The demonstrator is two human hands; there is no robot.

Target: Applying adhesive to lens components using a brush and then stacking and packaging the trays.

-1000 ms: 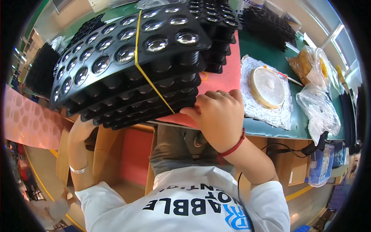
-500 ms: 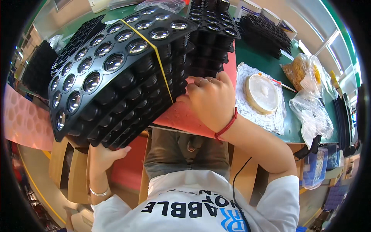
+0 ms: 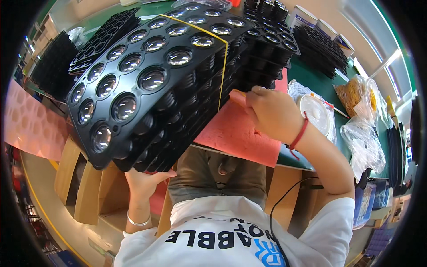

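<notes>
A stack of black plastic trays (image 3: 141, 100) fills the left half of the view, tilted. Shiny clear domes, lens-like, sit in the round pockets of its top tray. A yellow band (image 3: 223, 66) runs around the stack. My left hand (image 3: 144, 183) grips the stack's near lower edge from below, thumb showing, other fingers mostly hidden. To the right of the stack, my right hand (image 3: 275, 111) is closed on a pink foam sheet (image 3: 238, 133), pinching a raised fold of it. That sheet lies on the green table and overhangs its front edge.
Another black tray stack (image 3: 267, 49) stands behind the sheet. Honeycomb-like black trays (image 3: 104, 38) lie back left, more (image 3: 320, 51) back right near white tubs. On the right are a round white lid (image 3: 315, 111) and a bag of yellow bands (image 3: 351, 95). Cardboard boxes (image 3: 89, 196) stand below left.
The banded tray stack and my left hand have shifted right. My right hand has also moved right, and a fold of the pink sheet now shows raised at its fingers.
</notes>
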